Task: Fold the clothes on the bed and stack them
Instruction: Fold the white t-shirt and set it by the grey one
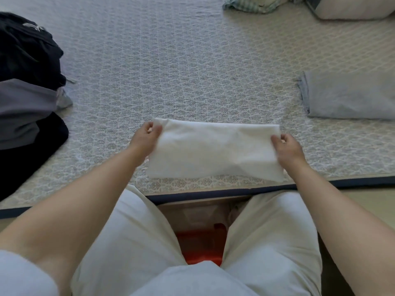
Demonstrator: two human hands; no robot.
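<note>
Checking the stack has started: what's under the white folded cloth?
Under the white folded cloth only the patterned bed cover shows around its edges; both hands grip its ends. Anything directly beneath is covered.

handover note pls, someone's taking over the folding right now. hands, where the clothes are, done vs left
Left hand: grips the left end of the white garment.
Right hand: grips its right end.
White garment: folded to a rectangle, near the front edge of the bed, between the hands.
Done: grey folded piece lies to the right; white one looks nearly folded.
Left: dark pile on the left looks unfolded; a checked bundle sits at the far edge, state unclear. Nothing is stacked on the grey piece yet; the white one probably goes there next.
</note>
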